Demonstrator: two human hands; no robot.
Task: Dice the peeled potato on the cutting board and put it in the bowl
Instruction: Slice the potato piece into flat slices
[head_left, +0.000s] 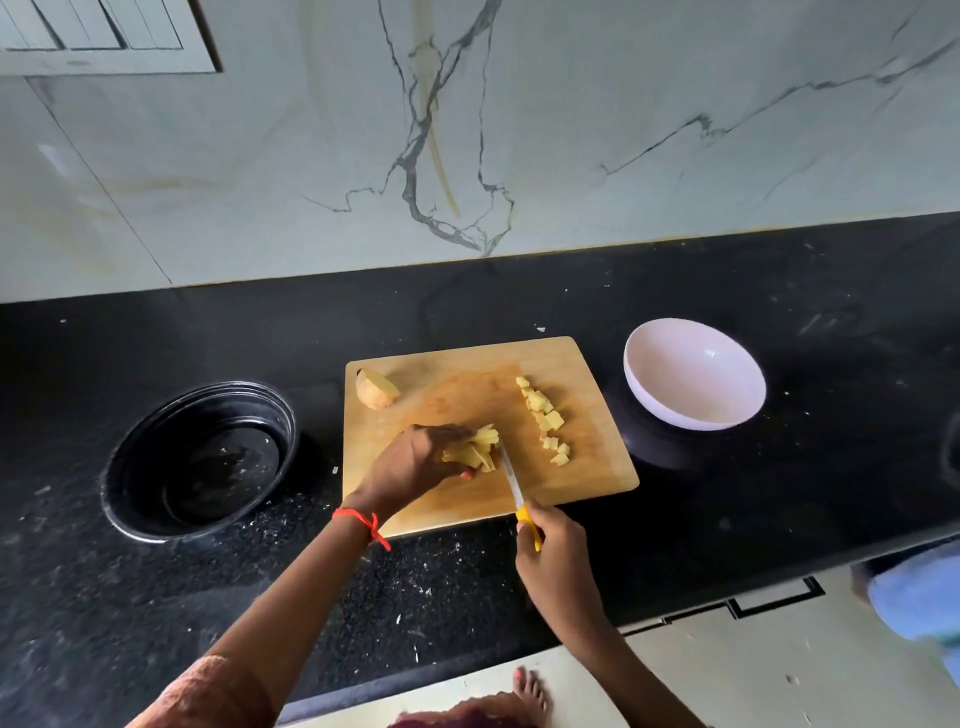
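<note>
Your left hand (415, 462) grasps potato strips (475, 451) on the wooden cutting board (467, 384); right hand (553, 558) wraps the yellow-handled knife (514, 488), blade against the strips.

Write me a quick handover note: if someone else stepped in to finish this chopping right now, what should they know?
Left hand holds a bundle of potato strips on the cutting board.
Right hand grips the knife, blade against the strips.
Done: a row of diced pieces lies on the board's right side.
Left: dice the strips and the uncut potato piece at the board's far left corner, then move everything into the white bowl, which is empty, right of the board.
</note>
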